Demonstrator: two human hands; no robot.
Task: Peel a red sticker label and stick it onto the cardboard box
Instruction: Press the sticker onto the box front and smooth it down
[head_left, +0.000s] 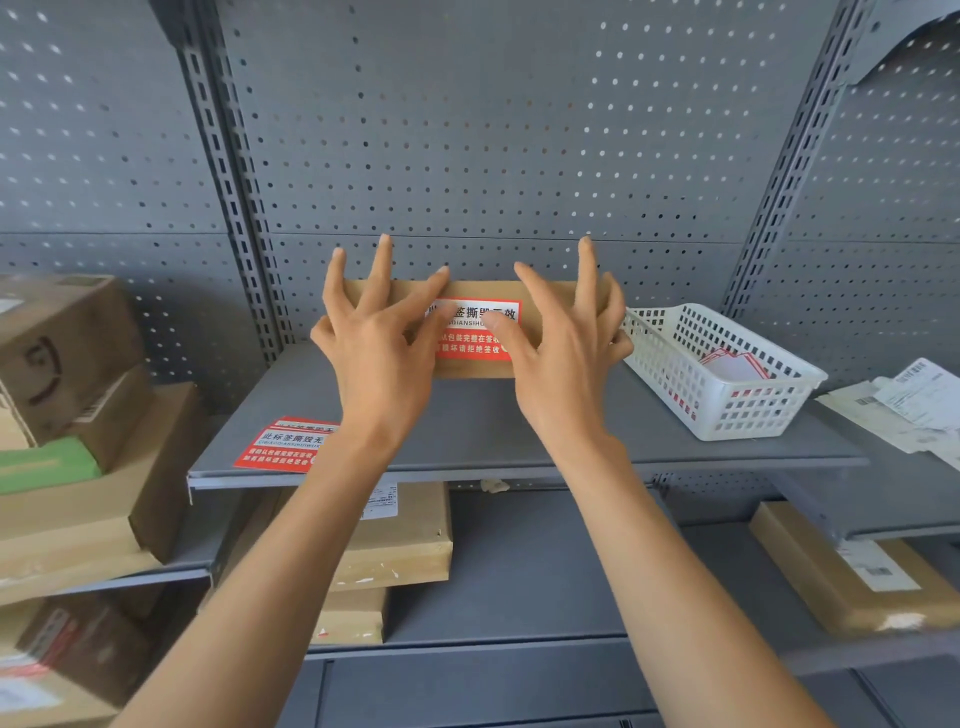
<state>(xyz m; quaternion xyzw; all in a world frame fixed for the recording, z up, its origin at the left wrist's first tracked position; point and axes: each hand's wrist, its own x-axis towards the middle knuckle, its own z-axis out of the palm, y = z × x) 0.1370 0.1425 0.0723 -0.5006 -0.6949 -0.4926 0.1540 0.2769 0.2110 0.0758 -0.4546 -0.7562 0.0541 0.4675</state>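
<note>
A flat cardboard box (470, 291) stands on its edge at the back of the grey shelf (493, 431), facing me. A red and white sticker label (475, 332) lies on its front face. My left hand (376, 338) rests on the box's left part with fingers spread, its thumb on the label's left end. My right hand (563, 343) covers the box's right part, fingers spread, thumb pressing on the label's right side. Both hands hide the box's ends.
More red sticker labels (283, 444) lie at the shelf's front left. A white plastic basket (727, 374) with label sheets stands to the right. Cardboard parcels (78, 415) are stacked at left and on lower shelves. Paper slips (914, 400) lie far right.
</note>
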